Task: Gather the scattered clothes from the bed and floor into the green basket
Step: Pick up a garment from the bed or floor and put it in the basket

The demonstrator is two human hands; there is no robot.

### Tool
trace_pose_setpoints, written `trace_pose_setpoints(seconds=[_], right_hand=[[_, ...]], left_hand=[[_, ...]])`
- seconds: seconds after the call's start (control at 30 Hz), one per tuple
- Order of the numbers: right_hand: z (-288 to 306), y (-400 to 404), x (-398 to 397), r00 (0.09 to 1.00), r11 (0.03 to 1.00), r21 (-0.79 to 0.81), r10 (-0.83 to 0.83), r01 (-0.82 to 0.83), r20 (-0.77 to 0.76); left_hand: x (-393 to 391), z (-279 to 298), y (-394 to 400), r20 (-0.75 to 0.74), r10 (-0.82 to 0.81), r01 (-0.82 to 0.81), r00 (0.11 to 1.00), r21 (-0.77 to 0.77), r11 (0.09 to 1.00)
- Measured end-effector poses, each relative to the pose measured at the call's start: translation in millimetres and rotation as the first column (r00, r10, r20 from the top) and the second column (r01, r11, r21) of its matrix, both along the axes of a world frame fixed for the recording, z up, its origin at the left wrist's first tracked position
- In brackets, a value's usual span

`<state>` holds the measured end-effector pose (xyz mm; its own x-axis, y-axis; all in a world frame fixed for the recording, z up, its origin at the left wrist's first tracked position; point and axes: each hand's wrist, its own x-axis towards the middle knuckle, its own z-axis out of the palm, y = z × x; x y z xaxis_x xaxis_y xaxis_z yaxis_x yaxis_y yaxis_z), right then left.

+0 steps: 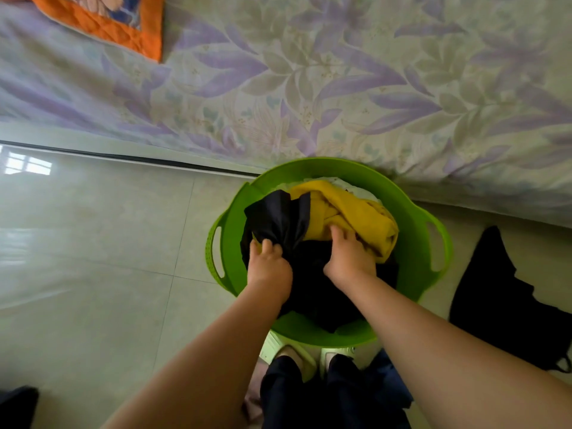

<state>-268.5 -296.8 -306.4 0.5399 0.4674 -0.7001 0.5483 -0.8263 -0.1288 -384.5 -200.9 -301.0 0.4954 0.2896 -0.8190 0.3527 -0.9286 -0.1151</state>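
Note:
The green basket (230,230) stands on the floor against the bed edge, right in front of my feet. Inside lie a dark navy garment (278,216), a yellow garment (356,212) and a bit of white cloth (346,184) at the back. My left hand (268,267) is closed on a bunch of the dark navy garment inside the basket. My right hand (348,255) presses down on the clothes where the yellow garment meets the dark one; its fingers are partly hidden in the cloth. A black garment (501,298) lies on the floor to the basket's right.
The bed (340,88) with a purple leaf-patterned sheet fills the top of the view, with an orange-bordered quilt (123,23) at its far left. Glossy pale floor tiles (93,258) spread to the left. A dark item (17,407) shows at the bottom left corner.

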Motion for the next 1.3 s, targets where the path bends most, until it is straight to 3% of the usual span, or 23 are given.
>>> trace_pose_setpoints(seconds=[0.1,0.17,0.23,0.33,0.53,0.83,0.93,1.0,1.1,1.2,1.3], right_hand=[[2.2,3.7,-7.5,0.977,0.969,0.14,0.21,-0.204,-0.028],[1.3,6.5,-8.3,0.941,0.932,0.172,0.333,-0.32,-0.054],[-1.4,9.8,-7.9,0.92,0.913,0.148,0.39,-0.381,-0.037],[-9.3,17.3,-9.7,0.928,0.925,0.097,0.371,-0.368,-0.02],[-48.9,35.9,-14.1,0.949,0.949,0.019,0.314,-0.314,0.015],[-153.4,51.5,-32.2,0.927,0.932,-0.014,0.362,-0.362,0.101],[-170.8,57.3,-43.1,0.978,0.977,0.096,0.199,-0.192,-0.061],[-182.9,60.4,-50.0,0.967,0.975,0.081,0.214,-0.205,-0.134],[-181.1,63.5,-52.8,0.99,0.99,0.017,0.14,-0.139,-0.035],[-147.1,79.4,-55.8,0.943,0.925,-0.184,0.318,-0.332,-0.102],[-105.9,95.0,-61.2,0.956,0.91,-0.293,0.274,-0.293,-0.104]], left_hand=[[-7.9,-15.1,6.3,-0.127,0.175,-0.177,0.976,0.0,0.984],[-14.6,-20.0,6.6,0.001,0.485,-0.485,0.874,-0.015,0.874],[-18.4,-19.8,0.1,0.206,0.658,-0.648,0.724,-0.122,0.752],[-25.0,-17.3,-19.3,0.311,0.618,-0.557,0.722,-0.268,0.786],[-16.9,-56.4,-11.2,0.159,0.455,-0.411,0.876,-0.245,0.878],[9.9,-162.4,2.8,-0.136,0.537,-0.554,0.833,-0.182,0.813],[1.4,-183.6,10.5,-0.146,0.485,-0.505,0.862,-0.182,0.843],[-1.0,-194.3,14.6,-0.144,0.474,-0.495,0.868,-0.208,0.843],[-8.4,-186.4,13.1,-0.166,0.512,-0.538,0.843,-0.255,0.803],[-14.5,-167.5,17.5,-0.132,0.58,-0.592,0.804,-0.272,0.759],[-18.0,-133.6,27.5,-0.117,0.631,-0.629,0.767,-0.328,0.704]])
